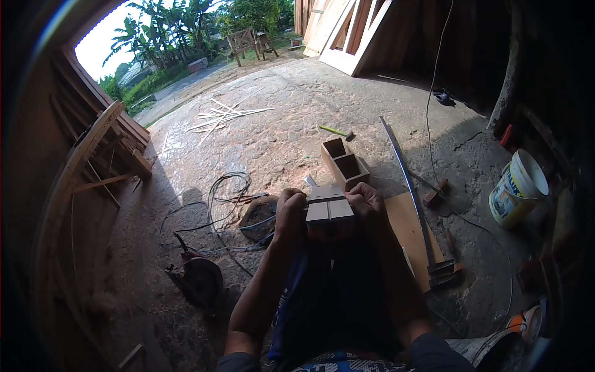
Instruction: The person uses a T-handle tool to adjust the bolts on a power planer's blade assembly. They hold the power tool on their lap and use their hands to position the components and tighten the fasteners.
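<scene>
Between my two hands, in front of my lap, is a small box-like wooden piece (319, 212) with a pale top face crossed by dark lines. My left hand (290, 212) is closed on its left edge. My right hand (367, 203) grips the right edge, its fingers curled and partly hidden. Just beyond them, on the floor, stands an open wooden box (357, 178) with two compartments. A small white object (310, 181) lies beside that box, too small to make out. Behind it rests a hammer (336, 131) with a yellow-green handle.
On the right are a long bar clamp (412, 192), a flat board (403, 214) and a white bucket (517, 189). To the left lie a circular saw (197, 279), tangled cables (229, 186) and a stone (257, 217). Thin wood strips (226, 115) are scattered farther off.
</scene>
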`<action>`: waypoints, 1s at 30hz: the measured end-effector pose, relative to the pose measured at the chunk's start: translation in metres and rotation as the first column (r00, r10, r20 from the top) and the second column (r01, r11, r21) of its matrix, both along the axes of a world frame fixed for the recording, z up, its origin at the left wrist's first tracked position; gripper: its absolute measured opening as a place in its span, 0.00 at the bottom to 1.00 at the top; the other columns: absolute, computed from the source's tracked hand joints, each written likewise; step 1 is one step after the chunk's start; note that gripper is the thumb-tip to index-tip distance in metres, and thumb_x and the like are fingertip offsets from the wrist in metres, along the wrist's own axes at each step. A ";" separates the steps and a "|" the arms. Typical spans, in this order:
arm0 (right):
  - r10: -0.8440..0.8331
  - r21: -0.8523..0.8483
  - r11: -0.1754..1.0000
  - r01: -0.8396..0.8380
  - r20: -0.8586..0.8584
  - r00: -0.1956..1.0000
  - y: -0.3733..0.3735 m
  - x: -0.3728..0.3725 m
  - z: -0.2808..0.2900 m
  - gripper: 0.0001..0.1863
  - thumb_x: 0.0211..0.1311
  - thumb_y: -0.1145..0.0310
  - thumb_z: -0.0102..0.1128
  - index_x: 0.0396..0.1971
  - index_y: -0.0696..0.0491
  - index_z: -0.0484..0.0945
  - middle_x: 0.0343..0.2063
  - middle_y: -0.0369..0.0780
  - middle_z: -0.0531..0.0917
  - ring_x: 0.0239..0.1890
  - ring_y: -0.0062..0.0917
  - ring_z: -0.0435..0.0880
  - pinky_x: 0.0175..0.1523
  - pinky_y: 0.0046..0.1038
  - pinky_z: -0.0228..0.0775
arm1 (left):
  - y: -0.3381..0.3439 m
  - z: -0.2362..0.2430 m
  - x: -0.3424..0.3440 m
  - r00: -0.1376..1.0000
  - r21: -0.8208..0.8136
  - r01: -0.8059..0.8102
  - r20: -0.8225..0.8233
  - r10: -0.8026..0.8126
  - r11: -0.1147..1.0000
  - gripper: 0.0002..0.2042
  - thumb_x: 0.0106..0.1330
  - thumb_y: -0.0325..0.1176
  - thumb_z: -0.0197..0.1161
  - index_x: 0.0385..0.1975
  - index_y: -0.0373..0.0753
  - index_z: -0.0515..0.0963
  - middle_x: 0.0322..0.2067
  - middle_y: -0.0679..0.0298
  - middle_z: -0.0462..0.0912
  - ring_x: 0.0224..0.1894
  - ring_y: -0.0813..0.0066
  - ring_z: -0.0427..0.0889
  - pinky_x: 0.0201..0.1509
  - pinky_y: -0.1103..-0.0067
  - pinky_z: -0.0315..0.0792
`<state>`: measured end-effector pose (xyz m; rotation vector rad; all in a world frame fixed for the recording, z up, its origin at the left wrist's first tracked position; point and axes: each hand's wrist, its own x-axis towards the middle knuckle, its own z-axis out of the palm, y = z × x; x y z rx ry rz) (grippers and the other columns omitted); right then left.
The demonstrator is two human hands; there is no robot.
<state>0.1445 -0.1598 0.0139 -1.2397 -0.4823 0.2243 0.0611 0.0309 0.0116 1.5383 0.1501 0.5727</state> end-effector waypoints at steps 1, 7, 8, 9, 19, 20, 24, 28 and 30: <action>0.004 0.002 1.000 -0.004 -0.008 1.000 0.000 -0.001 0.001 0.07 0.63 0.73 0.57 0.25 0.56 0.75 0.20 0.32 0.77 0.22 0.10 0.73 0.27 0.18 0.67 | 0.000 -0.001 0.000 1.000 0.014 0.002 0.016 -0.002 1.000 0.05 0.57 0.27 0.62 0.29 0.34 0.74 0.35 0.56 0.75 0.38 0.65 0.75 0.41 0.76 0.70; 0.025 -0.029 0.999 -0.026 -0.043 0.999 -0.002 0.001 -0.001 0.06 0.64 0.71 0.59 0.27 0.53 0.76 0.24 0.33 0.80 0.27 0.11 0.76 0.35 0.17 0.70 | -0.003 0.002 -0.003 0.998 0.029 -0.007 0.059 0.006 1.000 0.05 0.57 0.26 0.61 0.28 0.33 0.73 0.35 0.56 0.75 0.38 0.64 0.74 0.41 0.76 0.70; 0.027 -0.026 0.999 -0.028 -0.040 0.999 -0.002 0.001 -0.001 0.06 0.64 0.71 0.59 0.26 0.53 0.76 0.24 0.33 0.80 0.27 0.11 0.76 0.35 0.18 0.70 | -0.003 0.003 -0.003 0.999 0.022 -0.010 0.046 0.009 1.000 0.04 0.57 0.26 0.61 0.28 0.33 0.73 0.35 0.56 0.75 0.39 0.65 0.74 0.42 0.76 0.70; 0.029 -0.023 0.999 -0.030 -0.038 0.999 -0.002 0.002 -0.002 0.06 0.64 0.71 0.59 0.26 0.53 0.76 0.24 0.33 0.80 0.27 0.11 0.76 0.35 0.18 0.70 | -0.002 0.003 -0.003 0.999 0.039 -0.007 0.035 0.005 0.999 0.04 0.58 0.26 0.61 0.28 0.33 0.73 0.35 0.56 0.75 0.39 0.65 0.74 0.42 0.76 0.70; 0.008 -0.004 1.000 -0.008 -0.016 1.000 -0.001 -0.004 0.006 0.06 0.64 0.73 0.56 0.26 0.56 0.75 0.19 0.33 0.78 0.20 0.11 0.74 0.25 0.19 0.67 | -0.007 0.017 -0.003 0.997 -0.195 0.031 -0.070 -0.045 0.980 0.11 0.56 0.28 0.53 0.38 0.33 0.71 0.32 0.63 0.72 0.35 0.77 0.70 0.38 0.80 0.68; 0.011 -0.011 1.000 -0.011 -0.022 1.000 -0.001 -0.004 0.006 0.07 0.63 0.72 0.58 0.26 0.55 0.75 0.21 0.33 0.78 0.22 0.11 0.75 0.28 0.18 0.68 | -0.006 0.016 -0.002 0.997 -0.179 0.035 -0.058 -0.046 0.983 0.11 0.56 0.28 0.53 0.38 0.33 0.71 0.32 0.63 0.72 0.35 0.77 0.70 0.38 0.80 0.68; 0.030 -0.016 0.999 -0.031 -0.064 0.998 -0.003 -0.006 0.010 0.07 0.63 0.70 0.60 0.25 0.54 0.76 0.24 0.32 0.80 0.28 0.10 0.75 0.35 0.17 0.70 | -0.007 0.019 -0.005 0.997 -0.189 0.039 -0.062 -0.052 0.981 0.11 0.55 0.28 0.53 0.39 0.33 0.71 0.33 0.63 0.72 0.35 0.76 0.70 0.39 0.79 0.68; 0.008 0.026 1.000 -0.007 -0.015 1.000 -0.001 -0.003 0.003 0.06 0.63 0.73 0.57 0.27 0.56 0.75 0.20 0.32 0.78 0.21 0.11 0.74 0.26 0.19 0.67 | -0.007 0.020 -0.006 0.994 -0.056 0.015 -0.103 -0.020 0.998 0.07 0.62 0.30 0.55 0.27 0.33 0.73 0.36 0.60 0.75 0.39 0.72 0.72 0.43 0.79 0.67; -0.012 0.009 1.000 0.011 0.017 1.000 0.001 0.001 -0.002 0.05 0.63 0.73 0.58 0.27 0.56 0.76 0.21 0.31 0.78 0.23 0.10 0.73 0.27 0.18 0.67 | -0.006 0.019 -0.007 0.995 -0.036 0.000 -0.104 -0.003 0.999 0.08 0.63 0.31 0.55 0.25 0.33 0.73 0.37 0.60 0.75 0.40 0.72 0.73 0.44 0.80 0.67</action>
